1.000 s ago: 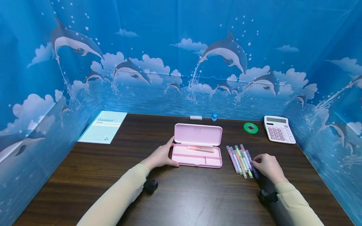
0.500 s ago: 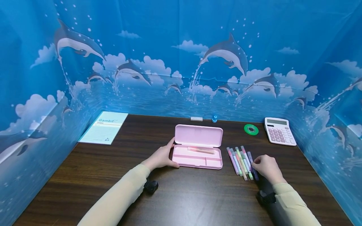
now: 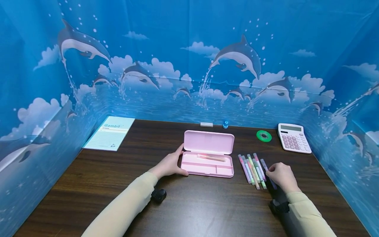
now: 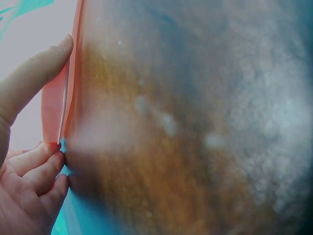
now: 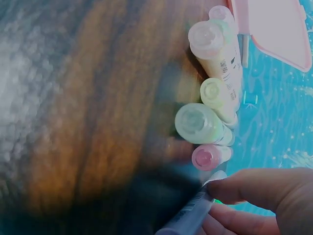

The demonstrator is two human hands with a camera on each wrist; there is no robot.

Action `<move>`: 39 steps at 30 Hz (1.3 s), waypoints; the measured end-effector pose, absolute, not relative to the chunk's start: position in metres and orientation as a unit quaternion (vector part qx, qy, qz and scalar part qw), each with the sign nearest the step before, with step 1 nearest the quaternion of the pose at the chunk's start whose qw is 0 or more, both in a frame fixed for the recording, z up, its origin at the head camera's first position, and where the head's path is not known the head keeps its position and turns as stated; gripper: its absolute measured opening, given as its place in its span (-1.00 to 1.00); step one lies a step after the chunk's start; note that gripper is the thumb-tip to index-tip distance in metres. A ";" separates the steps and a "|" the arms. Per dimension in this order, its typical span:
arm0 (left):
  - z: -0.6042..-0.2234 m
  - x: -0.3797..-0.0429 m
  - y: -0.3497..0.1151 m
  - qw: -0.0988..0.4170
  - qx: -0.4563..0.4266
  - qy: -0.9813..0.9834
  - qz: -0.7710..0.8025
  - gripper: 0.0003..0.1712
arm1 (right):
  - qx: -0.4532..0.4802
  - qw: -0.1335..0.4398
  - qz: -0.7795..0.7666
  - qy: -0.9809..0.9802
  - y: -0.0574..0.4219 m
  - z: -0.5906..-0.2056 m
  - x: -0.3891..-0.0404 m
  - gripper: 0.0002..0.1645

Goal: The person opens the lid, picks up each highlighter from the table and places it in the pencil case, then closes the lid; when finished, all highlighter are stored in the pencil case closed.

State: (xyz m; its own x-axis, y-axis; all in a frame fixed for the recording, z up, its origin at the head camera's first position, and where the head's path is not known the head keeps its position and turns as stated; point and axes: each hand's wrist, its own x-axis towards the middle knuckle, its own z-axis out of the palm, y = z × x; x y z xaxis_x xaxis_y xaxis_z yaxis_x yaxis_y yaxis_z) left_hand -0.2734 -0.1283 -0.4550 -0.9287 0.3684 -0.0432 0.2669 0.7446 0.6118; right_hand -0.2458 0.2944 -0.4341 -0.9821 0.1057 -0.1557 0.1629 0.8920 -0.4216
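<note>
I believe the step in hand is to pick up the purple marker [image 3: 264, 163] — it lies on the tabletop [image 3: 222, 207], just beside the other markers [image 3: 251, 171], and my right hand [image 3: 281, 177] pinches it between the fingers. Next move calls, I think, for careful lifting. My right hand is low; my left hand [image 3: 169, 165] grips the open pink case [image 3: 208, 142] at its left end.

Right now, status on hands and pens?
Left hand holds open pink case. Right hand pinches purple pen. Other pens lie between it and case.
</note>
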 end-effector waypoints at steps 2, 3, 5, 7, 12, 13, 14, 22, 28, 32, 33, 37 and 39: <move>-0.456 -0.273 -0.129 0.078 0.173 0.930 0.314 0.45 | 0.071 0.062 -0.223 0.970 0.294 -0.435 -0.246 -0.71; -0.456 -0.273 -0.129 0.077 0.174 0.930 0.314 0.45 | 0.072 0.060 -0.223 0.970 0.294 -0.435 -0.245 -0.71; -0.456 -0.273 -0.129 0.075 0.174 0.930 0.315 0.45 | 0.073 0.056 -0.222 0.971 0.294 -0.435 -0.246 -0.71; -0.456 -0.273 -0.129 0.073 0.174 0.930 0.315 0.45 | 0.074 0.050 -0.220 0.971 0.294 -0.435 -0.246 -0.70; -0.456 -0.273 -0.129 0.074 0.170 0.932 0.312 0.46 | 0.072 0.022 -0.217 0.973 0.291 -0.437 -0.247 -0.68; -0.456 -0.273 -0.129 0.075 0.169 0.932 0.311 0.46 | 0.068 0.012 -0.216 0.974 0.290 -0.437 -0.247 -0.68; -0.456 -0.274 -0.130 0.075 0.168 0.933 0.310 0.46 | 0.064 0.004 -0.215 0.974 0.289 -0.437 -0.247 -0.69; -0.454 -0.273 -0.130 0.078 0.167 0.932 0.311 0.47 | 0.018 -0.023 -0.194 0.981 0.275 -0.430 -0.250 -0.76; -0.452 -0.272 -0.128 0.079 0.163 0.932 0.313 0.46 | -0.007 -0.041 -0.186 0.982 0.263 -0.429 -0.254 -0.76; -0.454 -0.273 -0.128 0.081 0.164 0.931 0.314 0.46 | -0.022 -0.047 -0.188 0.981 0.252 -0.429 -0.258 -0.77; -0.454 -0.273 -0.128 0.081 0.165 0.931 0.314 0.46 | -0.026 -0.049 -0.188 0.981 0.249 -0.429 -0.258 -0.78; -0.456 -0.275 -0.129 0.083 0.166 0.932 0.311 0.47 | -0.042 -0.052 -0.190 0.979 0.234 -0.428 -0.261 -0.80; -0.456 -0.275 -0.129 0.082 0.168 0.932 0.311 0.47 | -0.053 -0.058 -0.190 0.979 0.227 -0.429 -0.263 -0.81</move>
